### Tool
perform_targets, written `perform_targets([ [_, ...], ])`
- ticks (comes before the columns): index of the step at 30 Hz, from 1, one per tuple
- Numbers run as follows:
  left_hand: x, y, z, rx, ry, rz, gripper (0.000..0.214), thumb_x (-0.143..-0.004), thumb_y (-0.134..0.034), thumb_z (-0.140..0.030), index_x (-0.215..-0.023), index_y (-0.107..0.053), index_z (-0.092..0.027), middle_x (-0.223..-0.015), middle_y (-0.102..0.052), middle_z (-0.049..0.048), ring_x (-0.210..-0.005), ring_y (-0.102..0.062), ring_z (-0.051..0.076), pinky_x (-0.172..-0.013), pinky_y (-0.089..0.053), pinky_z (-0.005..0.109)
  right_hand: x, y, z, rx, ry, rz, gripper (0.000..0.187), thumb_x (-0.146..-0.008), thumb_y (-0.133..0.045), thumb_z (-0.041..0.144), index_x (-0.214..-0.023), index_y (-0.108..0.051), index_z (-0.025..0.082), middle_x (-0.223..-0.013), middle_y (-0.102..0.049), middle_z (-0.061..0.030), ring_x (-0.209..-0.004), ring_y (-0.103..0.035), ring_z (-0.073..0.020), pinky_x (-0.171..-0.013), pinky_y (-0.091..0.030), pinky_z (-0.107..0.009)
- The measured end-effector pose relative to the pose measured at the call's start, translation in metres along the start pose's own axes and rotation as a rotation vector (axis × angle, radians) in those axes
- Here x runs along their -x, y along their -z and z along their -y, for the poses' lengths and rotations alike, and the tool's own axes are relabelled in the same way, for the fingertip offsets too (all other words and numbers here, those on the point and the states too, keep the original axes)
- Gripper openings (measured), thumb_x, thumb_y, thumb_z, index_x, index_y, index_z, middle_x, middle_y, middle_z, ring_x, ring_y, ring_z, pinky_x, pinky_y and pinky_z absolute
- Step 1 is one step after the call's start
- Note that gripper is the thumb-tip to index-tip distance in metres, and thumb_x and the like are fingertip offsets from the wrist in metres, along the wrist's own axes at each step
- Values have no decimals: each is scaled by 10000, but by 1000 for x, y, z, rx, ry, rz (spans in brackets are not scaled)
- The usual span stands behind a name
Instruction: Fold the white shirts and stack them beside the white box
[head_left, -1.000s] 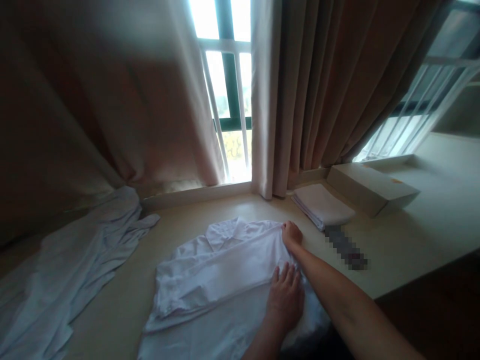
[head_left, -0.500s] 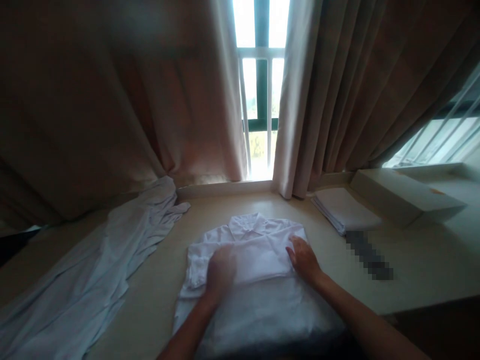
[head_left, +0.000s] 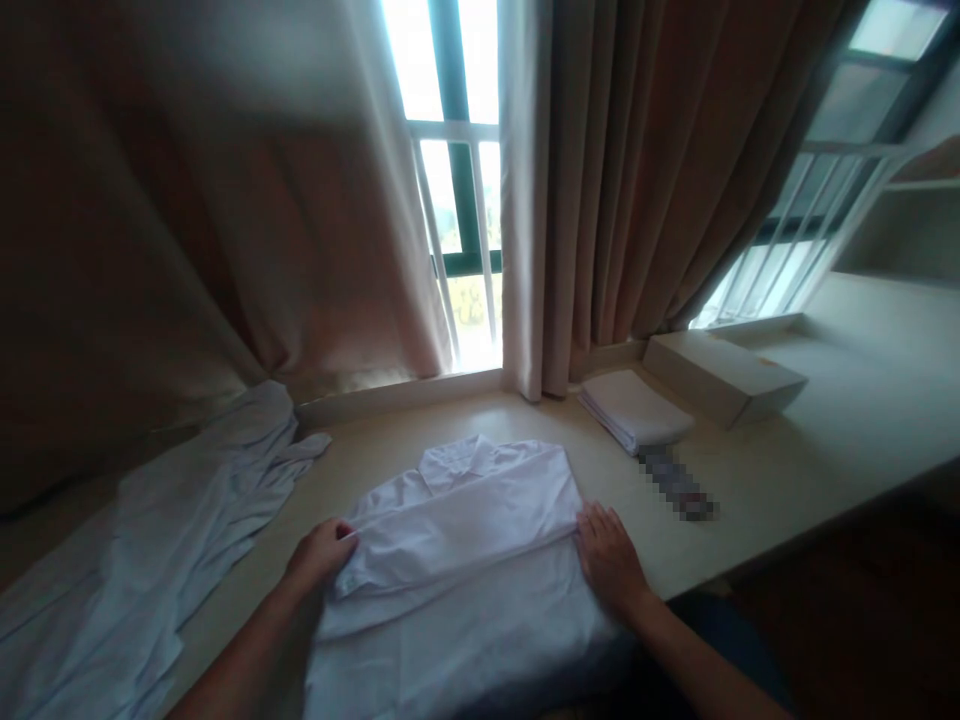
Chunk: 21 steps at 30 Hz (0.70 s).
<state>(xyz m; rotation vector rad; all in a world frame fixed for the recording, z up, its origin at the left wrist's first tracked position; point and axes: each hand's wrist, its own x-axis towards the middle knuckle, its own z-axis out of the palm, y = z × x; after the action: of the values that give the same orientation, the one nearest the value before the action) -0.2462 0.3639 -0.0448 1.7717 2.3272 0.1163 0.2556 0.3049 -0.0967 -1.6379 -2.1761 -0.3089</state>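
A white collared shirt lies spread before me on the pale tabletop, its collar pointing away. A sleeve is laid across its upper part in a broad band. At the left end of that band, my left hand pinches the cloth between thumb and fingers. My right hand rests on the shirt's right edge, fingers stretched out and lying flat on the fabric. The shirt's lower end runs off toward my body and is partly in shadow.
Another crumpled light garment stretches along the left. To the right sit a folded white cloth, a pixelated dark object and a pale box. Curtains and a barred window back the table.
My left hand has moved from over the shirt's middle out to its left edge and taken hold there. The right hand stays at the right edge, slightly lower. The view has turned right.
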Motion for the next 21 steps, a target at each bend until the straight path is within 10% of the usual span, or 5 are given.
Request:
perform_targets([
  [9,26,-4,-36,-47,-155,-306,332,-838,-414,-292,-1100,-592,-191,-1154,-630,98,-1094,-572,244,-943,-428,344,20,3,-8,-125,-134,-56,332,-888,-476,165,-1212,-546,177,-1208,-581,-134,-1143,-515,-259,-996,-385,-398],
  [16,71,-17,-191,79,-647,-194,280,-889,-390,-229,-1066,-606,-204,-1096,-640,108,-1039,-589,210,-952,-437,345,2,0,-21,-273,-404,-60,227,-863,-563,251,-1075,-571,172,-1000,-627,-90,-957,-572,-230,-857,-425,-323],
  [21,51,-36,-310,52,-803,-100,409,-915,-360,-220,-1279,-537,-280,-1335,-548,74,-1203,-504,184,-1027,-384,323,-8,-3,-22,-279,-412,-41,159,-898,-533,221,-1042,-599,203,-968,-636,-58,-938,-573,-208,-842,-390,-302],
])
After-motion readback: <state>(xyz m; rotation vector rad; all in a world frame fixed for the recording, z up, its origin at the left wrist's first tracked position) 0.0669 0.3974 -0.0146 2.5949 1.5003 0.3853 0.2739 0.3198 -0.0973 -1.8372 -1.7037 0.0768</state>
